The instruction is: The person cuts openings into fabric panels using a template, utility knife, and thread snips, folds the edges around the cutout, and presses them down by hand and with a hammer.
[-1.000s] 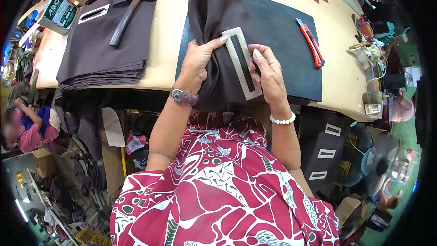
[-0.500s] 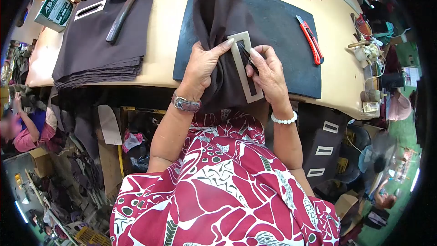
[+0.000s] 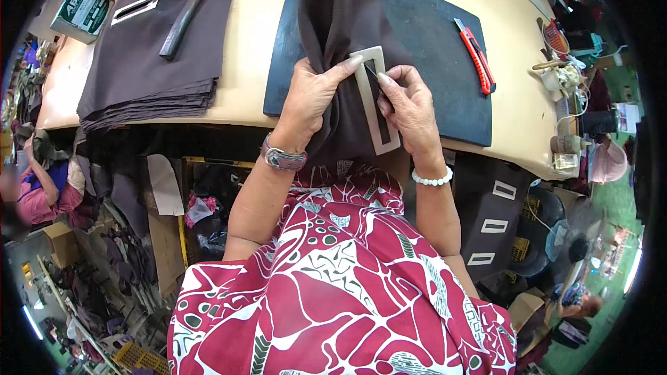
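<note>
A dark brown sheet of material [image 3: 347, 14] hangs folded in front of me, partly over the black mat. My left hand [image 3: 310, 97] is closed on it, with the thumb pressing the upper left corner of a beige rectangular frame [image 3: 374, 118] set on the sheet. My right hand [image 3: 410, 101] is closed in a pinch at the frame's right side. From its fingertips a small dark pointed tool [image 3: 370, 69] reaches into the frame's slot near the top. Most of that tool is hidden by the fingers.
Under the work lies a black mat [image 3: 431, 35], with a red utility knife [image 3: 475, 55] on its right. At left, a hammer-like tool [image 3: 183, 22] rests on stacked brown sheets [image 3: 149, 83] beside a green-and-white box [image 3: 80, 11]. A brown panel with pale frames [image 3: 479, 219] hangs below the table edge.
My right hand has turned slightly, and the dark tool's point now shows higher in the slot while its black rear part is covered. My left hand keeps its hold.
</note>
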`<state>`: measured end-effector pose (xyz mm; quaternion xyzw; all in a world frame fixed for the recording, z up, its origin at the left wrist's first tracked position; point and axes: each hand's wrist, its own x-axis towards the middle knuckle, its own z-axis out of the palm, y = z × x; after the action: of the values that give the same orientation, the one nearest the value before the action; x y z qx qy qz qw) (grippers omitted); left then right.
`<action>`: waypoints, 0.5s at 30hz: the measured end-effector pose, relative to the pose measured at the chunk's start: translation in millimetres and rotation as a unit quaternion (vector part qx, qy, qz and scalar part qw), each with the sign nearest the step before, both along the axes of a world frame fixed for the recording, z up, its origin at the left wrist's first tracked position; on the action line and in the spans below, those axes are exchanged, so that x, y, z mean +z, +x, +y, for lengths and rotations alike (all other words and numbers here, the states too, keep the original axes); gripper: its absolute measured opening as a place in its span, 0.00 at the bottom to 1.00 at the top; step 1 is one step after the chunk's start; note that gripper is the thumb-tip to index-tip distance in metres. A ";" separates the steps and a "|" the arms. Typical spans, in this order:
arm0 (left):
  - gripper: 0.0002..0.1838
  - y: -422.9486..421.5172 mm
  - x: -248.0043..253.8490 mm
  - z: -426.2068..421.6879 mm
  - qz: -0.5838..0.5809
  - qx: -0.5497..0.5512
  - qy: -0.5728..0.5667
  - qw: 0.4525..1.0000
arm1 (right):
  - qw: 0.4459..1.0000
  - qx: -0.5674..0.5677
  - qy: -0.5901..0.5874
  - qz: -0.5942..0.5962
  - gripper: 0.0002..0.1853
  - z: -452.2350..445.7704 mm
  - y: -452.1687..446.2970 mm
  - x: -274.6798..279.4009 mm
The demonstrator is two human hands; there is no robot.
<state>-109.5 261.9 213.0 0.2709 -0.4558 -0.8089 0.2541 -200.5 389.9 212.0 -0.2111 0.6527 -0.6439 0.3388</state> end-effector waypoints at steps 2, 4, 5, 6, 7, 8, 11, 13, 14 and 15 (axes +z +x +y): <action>0.16 0.1 -3.4 2.5 0.003 0.005 0.002 1.000 | 0.999 -0.013 0.022 0.041 0.12 1.2 4.7 1.4; 0.15 -1.9 -3.1 5.6 0.011 0.021 0.002 1.000 | 0.994 -0.037 0.051 0.094 0.12 5.3 15.2 10.3; 0.13 -2.1 -1.7 10.1 0.019 0.035 0.001 0.999 | 0.995 -0.047 0.045 0.077 0.12 7.1 20.8 10.8; 0.12 -2.7 -0.6 14.2 0.026 0.047 0.000 0.999 | 0.996 -0.057 0.038 0.059 0.12 8.9 26.9 11.1; 0.12 -3.5 -3.3 17.6 0.028 0.057 -0.001 0.998 | 0.996 -0.068 0.032 0.041 0.12 10.6 32.3 10.9; 0.12 -3.8 -9.1 21.1 0.031 0.065 -0.003 0.997 | 0.997 -0.069 0.027 0.010 0.11 12.4 36.6 7.6; 0.09 -5.6 -13.2 35.5 0.056 0.096 -0.001 0.994 | 0.993 -0.109 0.002 -0.040 0.11 13.0 48.2 -2.0; 0.07 -5.2 -13.8 42.3 0.062 0.108 0.001 0.992 | 0.991 -0.128 -0.021 -0.037 0.10 11.8 51.7 -7.1; 0.07 -5.1 -17.0 43.9 0.060 0.110 -0.003 0.992 | 0.989 -0.137 -0.033 -0.035 0.10 11.5 52.4 -8.4; 0.07 -4.8 -18.1 45.9 0.061 0.106 0.000 0.992 | 0.988 -0.143 -0.042 -0.029 0.10 10.8 52.2 -8.9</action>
<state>-114.3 307.8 194.9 0.2674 -0.4084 -0.7922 0.3661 -148.3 400.7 203.0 -0.1102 0.6387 -0.7183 0.2528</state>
